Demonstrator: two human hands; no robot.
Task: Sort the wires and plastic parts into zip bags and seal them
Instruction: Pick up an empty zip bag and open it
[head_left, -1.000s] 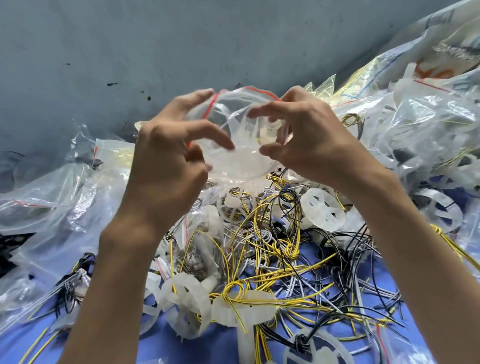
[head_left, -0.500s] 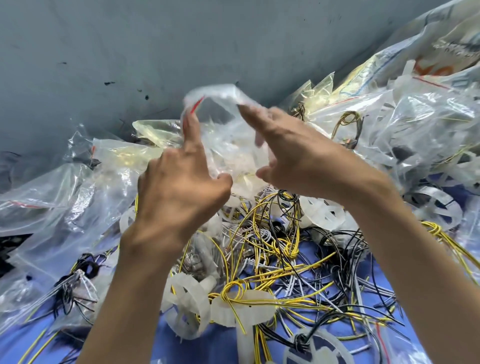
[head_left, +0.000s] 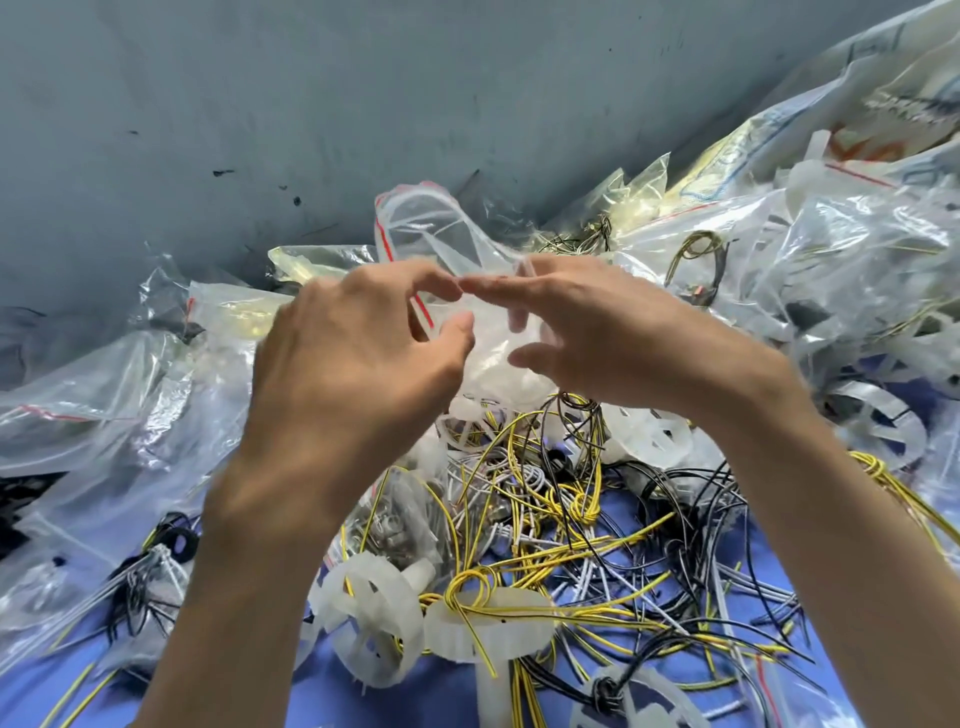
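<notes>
Background's just a dull grey-blue wall, matte, with a few dark specks and scuffs on it. Down low there's a blue surface. Light is soft and even, no harsh shadows.

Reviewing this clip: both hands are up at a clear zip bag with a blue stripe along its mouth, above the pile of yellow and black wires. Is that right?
Not quite. The head view shows the stripe along the zip bag mouth is red, not blue. The rest stands: the left hand and right hand are both at the bag, above the pile of yellow and black wires.
</notes>
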